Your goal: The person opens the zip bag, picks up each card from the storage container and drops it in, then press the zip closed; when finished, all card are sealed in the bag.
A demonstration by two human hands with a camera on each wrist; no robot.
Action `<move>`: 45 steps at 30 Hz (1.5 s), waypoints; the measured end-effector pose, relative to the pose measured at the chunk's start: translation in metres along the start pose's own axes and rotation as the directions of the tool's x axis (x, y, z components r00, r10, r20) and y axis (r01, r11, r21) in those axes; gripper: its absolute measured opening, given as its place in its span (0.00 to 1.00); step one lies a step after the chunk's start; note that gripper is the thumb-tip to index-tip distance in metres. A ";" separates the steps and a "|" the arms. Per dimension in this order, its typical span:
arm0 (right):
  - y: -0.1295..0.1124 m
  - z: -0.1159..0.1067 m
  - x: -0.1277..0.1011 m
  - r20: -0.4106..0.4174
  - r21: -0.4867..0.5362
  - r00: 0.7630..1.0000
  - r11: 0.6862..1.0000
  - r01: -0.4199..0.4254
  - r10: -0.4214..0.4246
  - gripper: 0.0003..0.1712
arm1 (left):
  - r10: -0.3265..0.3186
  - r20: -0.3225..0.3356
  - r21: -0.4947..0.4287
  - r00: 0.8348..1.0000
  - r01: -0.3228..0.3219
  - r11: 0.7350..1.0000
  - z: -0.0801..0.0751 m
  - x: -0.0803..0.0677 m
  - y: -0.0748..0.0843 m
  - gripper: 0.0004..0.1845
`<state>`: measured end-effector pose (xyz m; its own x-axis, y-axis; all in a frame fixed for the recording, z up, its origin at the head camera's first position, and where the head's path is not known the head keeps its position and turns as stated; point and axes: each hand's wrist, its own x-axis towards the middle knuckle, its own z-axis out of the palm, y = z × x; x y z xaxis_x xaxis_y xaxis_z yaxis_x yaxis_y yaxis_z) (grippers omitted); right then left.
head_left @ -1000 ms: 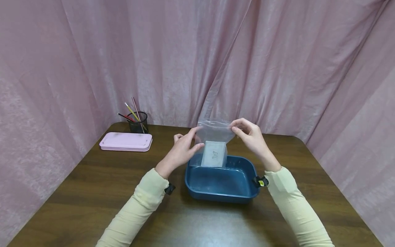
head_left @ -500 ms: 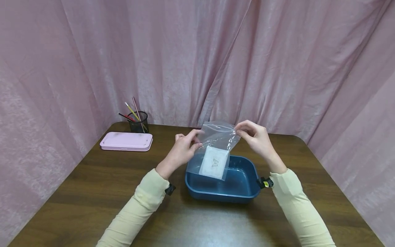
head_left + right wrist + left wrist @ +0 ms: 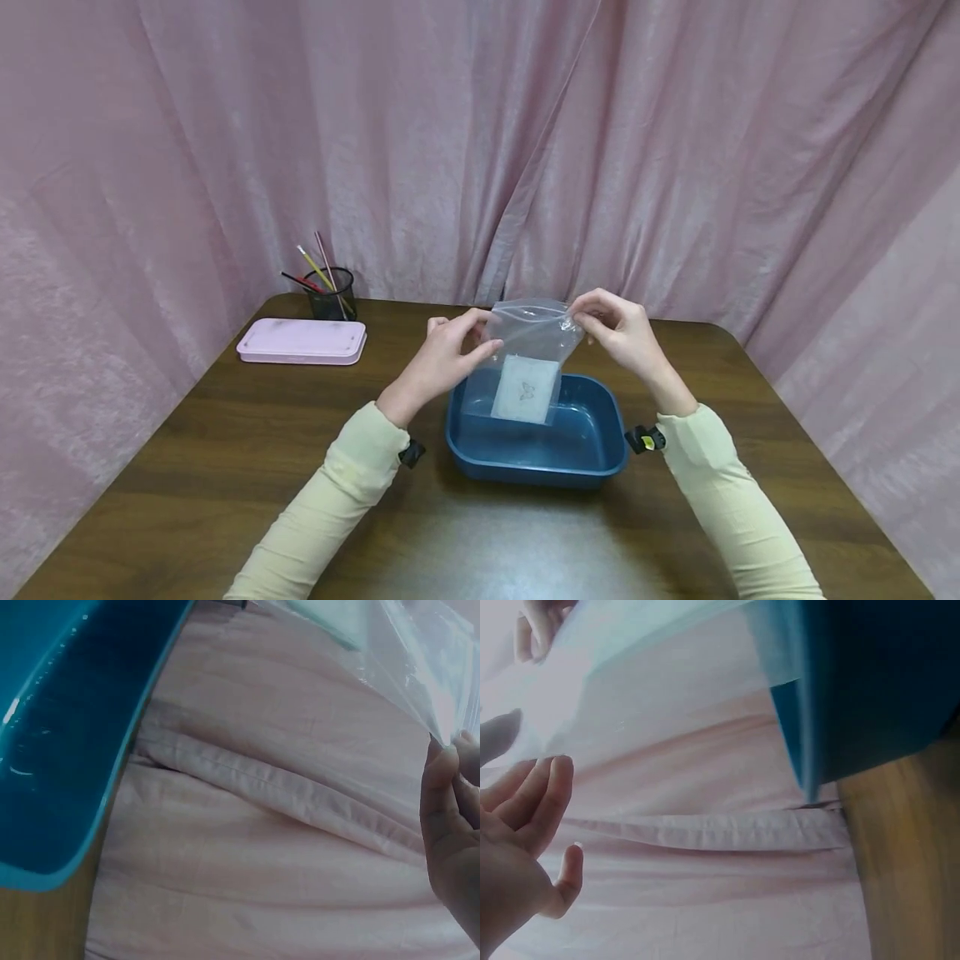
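A clear zip bag hangs upright over a blue plastic tub on the table. Inside the bag sits a white square card with a small butterfly drawing. My left hand pinches the bag's top left corner between thumb and forefinger. My right hand pinches the top right corner; the right wrist view shows its fingertips on the bag's edge. In the left wrist view the left hand's lower fingers are loosely spread beside the bag.
A pink flat case lies at the back left of the wooden table, with a black mesh pen cup behind it. Pink curtains close off the back and sides.
The bag tilted to the right half a second ago and now hangs more upright. Both hands stay on its top corners, a little closer together.
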<state>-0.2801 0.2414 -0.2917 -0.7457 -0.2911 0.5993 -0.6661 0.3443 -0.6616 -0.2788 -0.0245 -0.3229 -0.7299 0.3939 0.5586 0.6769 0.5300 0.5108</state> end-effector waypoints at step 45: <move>0.014 0.016 -0.007 0.172 -0.145 0.950 0.960 -0.238 0.262 0.08 | -0.160 -0.393 -0.381 0.906 -0.003 0.924 -0.011 0.007 0.004 0.06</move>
<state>-0.2844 0.2336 -0.3128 -0.8848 -0.3401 0.3185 -0.4600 0.5293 -0.7129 -0.2806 -0.0281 -0.3099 -0.7318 -0.0230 0.6812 0.6638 0.2024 0.7200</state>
